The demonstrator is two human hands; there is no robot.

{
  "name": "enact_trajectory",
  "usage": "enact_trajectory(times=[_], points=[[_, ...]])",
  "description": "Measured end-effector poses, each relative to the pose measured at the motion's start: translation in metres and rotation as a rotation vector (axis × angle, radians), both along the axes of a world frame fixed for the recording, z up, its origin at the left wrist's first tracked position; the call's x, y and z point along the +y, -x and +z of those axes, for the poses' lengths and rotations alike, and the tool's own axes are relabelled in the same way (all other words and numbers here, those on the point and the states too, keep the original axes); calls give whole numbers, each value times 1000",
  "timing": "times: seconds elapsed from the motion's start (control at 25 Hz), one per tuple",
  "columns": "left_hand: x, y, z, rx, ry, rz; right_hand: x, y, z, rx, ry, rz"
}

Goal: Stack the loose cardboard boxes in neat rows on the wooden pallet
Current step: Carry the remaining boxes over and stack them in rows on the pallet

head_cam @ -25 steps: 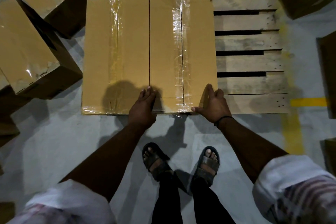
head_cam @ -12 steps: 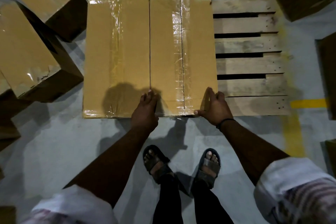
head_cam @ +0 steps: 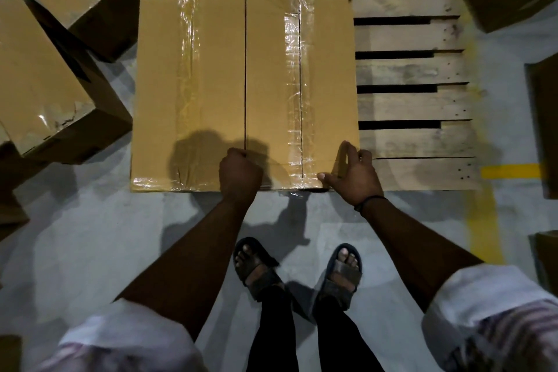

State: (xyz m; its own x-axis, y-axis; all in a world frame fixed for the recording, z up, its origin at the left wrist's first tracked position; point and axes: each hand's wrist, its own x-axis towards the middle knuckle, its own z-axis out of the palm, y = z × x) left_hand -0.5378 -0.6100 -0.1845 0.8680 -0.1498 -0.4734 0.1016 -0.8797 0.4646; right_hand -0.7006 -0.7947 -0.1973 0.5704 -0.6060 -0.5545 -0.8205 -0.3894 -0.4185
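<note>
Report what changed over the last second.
The left hand curled its flat fingers into a fist at the seam between the left box and right box. The right hand stayed on the right box's near corner; boxes and pallet did not move.

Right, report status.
Left grip fisted at box seam. Right grip spread on right box corner. Left box alongside, both on wooden pallet. Loose cardboard boxes on floor.
</note>
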Motion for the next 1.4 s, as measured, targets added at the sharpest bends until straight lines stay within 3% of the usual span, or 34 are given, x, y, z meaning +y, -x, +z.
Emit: enact_trajectory(times=[0.36, 0.6, 0.76, 0.84, 1.04, 1.16, 1.4], points=[[10, -4, -6, 172, 103, 204, 2, 3, -5, -13, -20, 6], [20, 3, -9, 66, 126, 123, 6, 7, -5, -3, 3, 35], [22, 2, -7, 3, 113, 38, 7, 7, -2, 42, 23, 83], [20, 3, -2, -42, 36, -13, 9, 5, 0, 120, 126, 162], [21, 16, -5, -231, -161, -432, 26, -3, -2, 148, 227, 506], [22, 19, -9, -244, -258, -554, 33, -7, -6, 166, 219, 491], [18, 24, -5, -249, -248, -623, 27, -3, 2, 127, 201, 466]])
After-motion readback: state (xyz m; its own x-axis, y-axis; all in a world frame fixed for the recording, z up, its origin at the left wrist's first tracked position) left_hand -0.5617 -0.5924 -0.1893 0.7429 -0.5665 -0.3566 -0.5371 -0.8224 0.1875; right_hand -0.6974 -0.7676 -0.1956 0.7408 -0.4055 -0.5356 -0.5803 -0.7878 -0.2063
